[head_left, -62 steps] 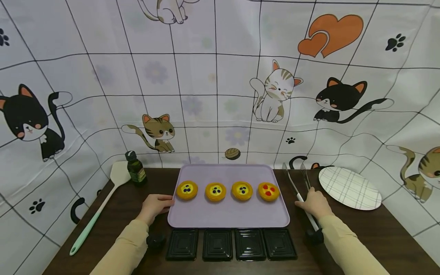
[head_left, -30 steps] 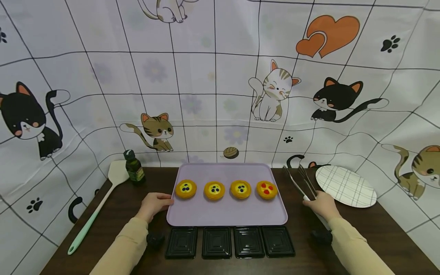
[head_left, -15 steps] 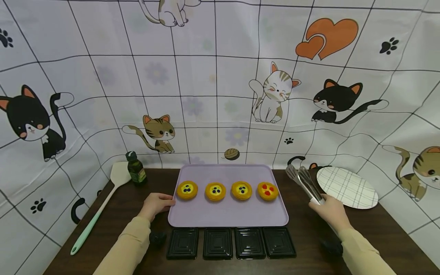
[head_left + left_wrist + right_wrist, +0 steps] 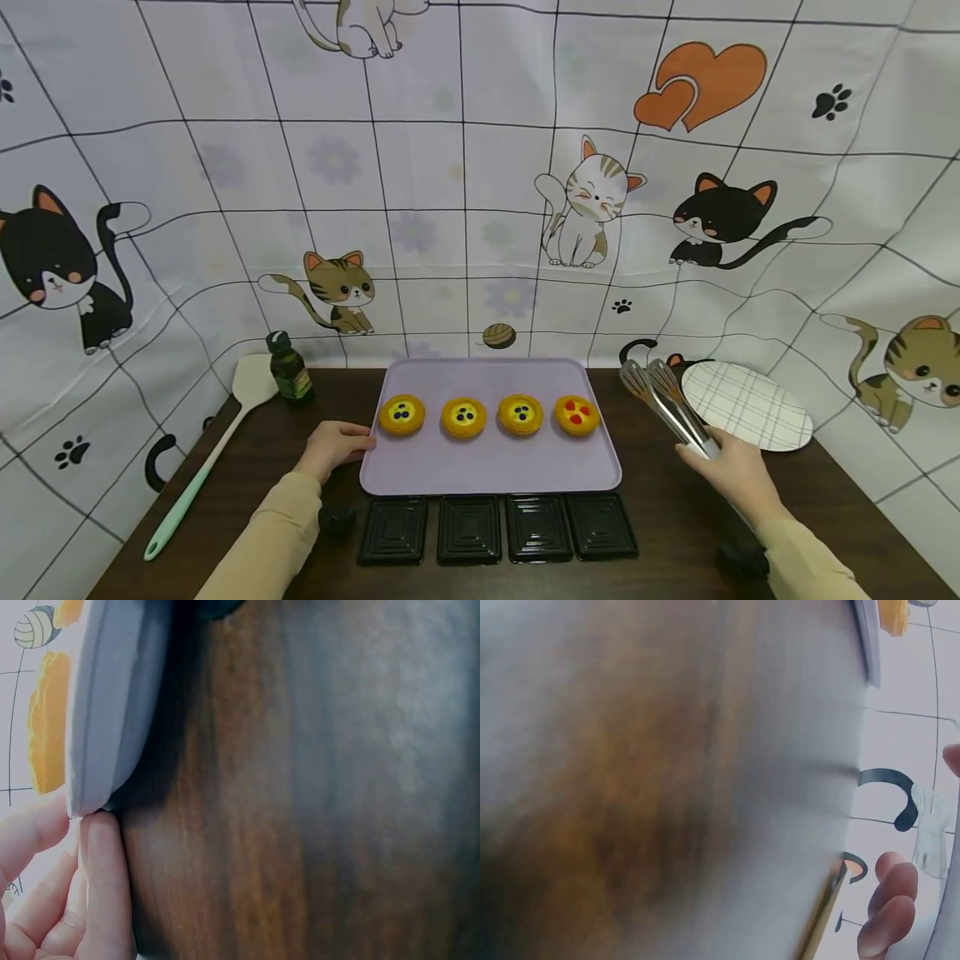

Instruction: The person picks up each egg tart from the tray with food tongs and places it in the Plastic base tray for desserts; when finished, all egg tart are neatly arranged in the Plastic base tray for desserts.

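My left hand holds the left rim of a lilac tray; in the left wrist view its fingers meet the tray's edge. On the tray sits a row of yellow tarts: three bear dark blue dots, like the left tart, and the right tart has red pieces. My right hand grips metal tongs by their pale handle, right of the tray. The tongs' two arms point away from me, tips apart with nothing between them. Only part of the tongs shows in the right wrist view, with curled fingertips.
Several black plastic trays line up before the lilac tray. At left lie a spatula with a green handle and a dark green bottle. A checked white plate lies at right. A cat-print sheet hangs behind the dark table.
My right hand has lifted the tongs off the table, turned them and moved right and slightly towards me. My left hand stays at the tray's rim; the tarts have not moved.
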The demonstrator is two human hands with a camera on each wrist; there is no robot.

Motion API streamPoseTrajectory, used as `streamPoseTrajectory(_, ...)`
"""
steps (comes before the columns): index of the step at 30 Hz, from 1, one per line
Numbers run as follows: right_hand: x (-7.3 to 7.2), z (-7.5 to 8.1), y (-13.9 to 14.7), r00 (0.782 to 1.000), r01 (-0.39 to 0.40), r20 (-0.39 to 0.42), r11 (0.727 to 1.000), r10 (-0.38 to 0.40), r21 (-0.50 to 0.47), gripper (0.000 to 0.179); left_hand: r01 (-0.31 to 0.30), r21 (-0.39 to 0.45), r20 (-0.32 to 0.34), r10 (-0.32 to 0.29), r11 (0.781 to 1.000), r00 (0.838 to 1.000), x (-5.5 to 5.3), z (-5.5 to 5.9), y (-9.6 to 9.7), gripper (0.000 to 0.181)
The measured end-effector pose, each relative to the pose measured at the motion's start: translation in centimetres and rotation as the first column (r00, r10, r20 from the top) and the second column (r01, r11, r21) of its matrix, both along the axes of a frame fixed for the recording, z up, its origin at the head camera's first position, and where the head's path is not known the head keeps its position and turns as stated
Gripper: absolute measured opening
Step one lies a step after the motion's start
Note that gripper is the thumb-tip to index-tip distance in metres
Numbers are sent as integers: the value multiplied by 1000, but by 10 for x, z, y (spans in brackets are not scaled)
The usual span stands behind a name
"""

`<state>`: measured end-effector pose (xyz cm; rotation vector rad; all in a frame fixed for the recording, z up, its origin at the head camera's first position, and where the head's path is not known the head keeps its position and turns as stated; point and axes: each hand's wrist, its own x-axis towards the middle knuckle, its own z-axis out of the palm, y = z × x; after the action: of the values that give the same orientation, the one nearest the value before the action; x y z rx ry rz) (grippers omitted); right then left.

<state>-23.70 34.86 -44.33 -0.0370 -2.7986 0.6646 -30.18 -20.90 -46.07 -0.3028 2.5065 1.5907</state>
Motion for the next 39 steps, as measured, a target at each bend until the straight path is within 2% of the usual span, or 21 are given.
streamPoseTrajectory(6, 10, 5, -5, 1000, -2, 11, 1000, 2, 3, 76, 5, 9, -10, -5, 1000, 1000, 2, 3, 0, 34)
streamPoseTrajectory(10, 17, 8, -11, 1000, -31, 3, 999, 31, 30, 81, 6, 7, -9, -6, 1000, 1000, 2, 4, -1, 34)
streamPoseTrajectory(21, 26, 10, -23, 993, -116, -19, 991, 117, 73, 74, -1, 5, -3, 1, 1000, 1000, 2, 1, -1, 36)
streamPoseTrajectory(29, 28, 5, -24, 988, -157, 15, 985, 156, 67, 73, -2, 1, -6, 2, 1000, 1000, 2, -2, 0, 34)
streamPoseTrajectory(39, 23, -2, -27, 983, -183, 39, 980, 181, 76, 67, 6, -6, -9, -6, 1000, 1000, 4, 2, 1, 33)
